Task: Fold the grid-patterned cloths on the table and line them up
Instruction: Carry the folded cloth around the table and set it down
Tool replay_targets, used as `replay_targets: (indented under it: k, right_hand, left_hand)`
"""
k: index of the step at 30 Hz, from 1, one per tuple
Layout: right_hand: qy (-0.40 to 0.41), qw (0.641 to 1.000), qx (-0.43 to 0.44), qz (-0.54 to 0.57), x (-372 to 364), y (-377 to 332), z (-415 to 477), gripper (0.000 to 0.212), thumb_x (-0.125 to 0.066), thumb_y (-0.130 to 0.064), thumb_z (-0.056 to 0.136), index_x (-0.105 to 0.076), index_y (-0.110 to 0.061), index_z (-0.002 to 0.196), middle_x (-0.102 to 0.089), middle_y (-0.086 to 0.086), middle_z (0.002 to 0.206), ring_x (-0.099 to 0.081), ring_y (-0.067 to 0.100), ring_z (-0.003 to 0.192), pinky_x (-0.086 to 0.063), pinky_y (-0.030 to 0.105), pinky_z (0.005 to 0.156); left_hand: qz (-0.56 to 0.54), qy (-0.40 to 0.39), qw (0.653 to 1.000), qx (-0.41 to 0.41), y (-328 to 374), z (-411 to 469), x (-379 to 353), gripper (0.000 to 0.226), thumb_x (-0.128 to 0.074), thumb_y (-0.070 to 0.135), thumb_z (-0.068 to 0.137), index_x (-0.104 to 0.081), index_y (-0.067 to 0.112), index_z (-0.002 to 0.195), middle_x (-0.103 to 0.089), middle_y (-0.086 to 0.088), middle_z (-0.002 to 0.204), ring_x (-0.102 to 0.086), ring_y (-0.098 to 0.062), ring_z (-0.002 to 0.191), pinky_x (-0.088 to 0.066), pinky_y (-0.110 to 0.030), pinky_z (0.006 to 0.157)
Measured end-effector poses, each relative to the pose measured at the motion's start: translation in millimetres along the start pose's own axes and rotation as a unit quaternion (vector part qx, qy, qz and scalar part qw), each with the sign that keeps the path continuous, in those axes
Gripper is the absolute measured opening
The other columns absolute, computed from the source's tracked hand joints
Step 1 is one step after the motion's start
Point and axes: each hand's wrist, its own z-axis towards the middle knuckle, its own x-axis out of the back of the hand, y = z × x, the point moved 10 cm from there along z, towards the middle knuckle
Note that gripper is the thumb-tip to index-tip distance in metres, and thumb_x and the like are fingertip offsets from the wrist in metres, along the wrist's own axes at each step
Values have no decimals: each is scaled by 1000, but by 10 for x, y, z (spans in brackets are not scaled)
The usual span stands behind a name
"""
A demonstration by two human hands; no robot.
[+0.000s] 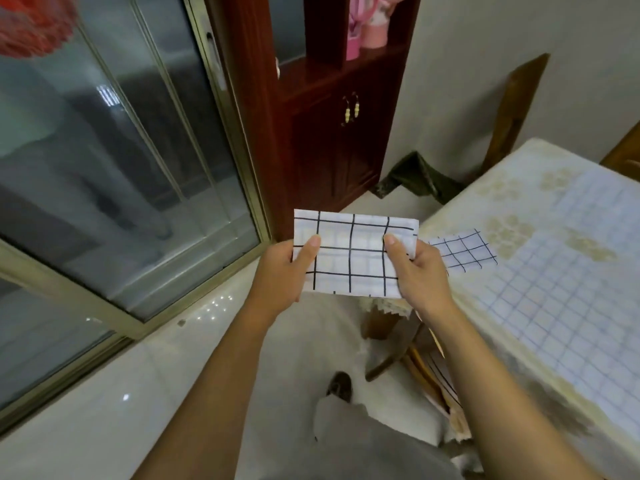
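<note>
cloth [353, 258] midair, small cloth [462, 252] on table [554, 306], cabinet [329, 150] behind

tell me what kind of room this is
Probably a dining area in a home: a table under a floral tablecloth, a wooden chair against the wall beyond it, a dark wooden cabinet with pink items on its shelf, and a sliding glass door.

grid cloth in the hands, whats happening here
A person stands beside the table, left grip and right grip pinching the two ends of a folded grid cloth held in the air, thumbs on top. A second, finer-grid cloth lies flat near the table corner.
</note>
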Motion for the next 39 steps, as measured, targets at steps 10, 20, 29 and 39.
replay_targets:
  k: [10,20,29,39]
  right_hand:
    - [-7,999,41,25,-548,-260,1712,29,-55,-33,101,-73,-22,80,-76,-5,83,-72,12,80,-55,29,72]
    - [111,992,-50,-21,-42,391,2646,33,-60,-36,97,-71,-14,75,-74,-6,73,-69,7,70,-53,28,65]
    - [212,972,-71,-68,57,244,3486,27,-58,-34,99,-71,-20,81,-74,-12,76,-69,1,73,-50,13,60]
    - [397,907,-112,-88,749,473,3334,42,-63,-35,96,-62,1,72,-58,-3,63,-51,8,57,-40,29,53]
  left_hand:
    - [50,21,997,-52,404,1736,285,72,-49,67,95,-68,-2,91,-70,-12,76,-66,-22,69,-56,-41,72]
    - [51,-133,990,-25,269,3169,-643,41,-52,50,101,-72,18,87,-74,-7,74,-71,-22,67,-61,-34,56]
    - [47,-253,958,-126,557,4676,-1145,64,-48,67,95,-73,8,97,-76,-8,90,-73,-23,90,-58,-46,84]
    - [77,-420,888,-171,1010,4957,-2315,44,-55,36,103,-51,18,63,-49,6,51,-49,3,50,-36,-15,52]
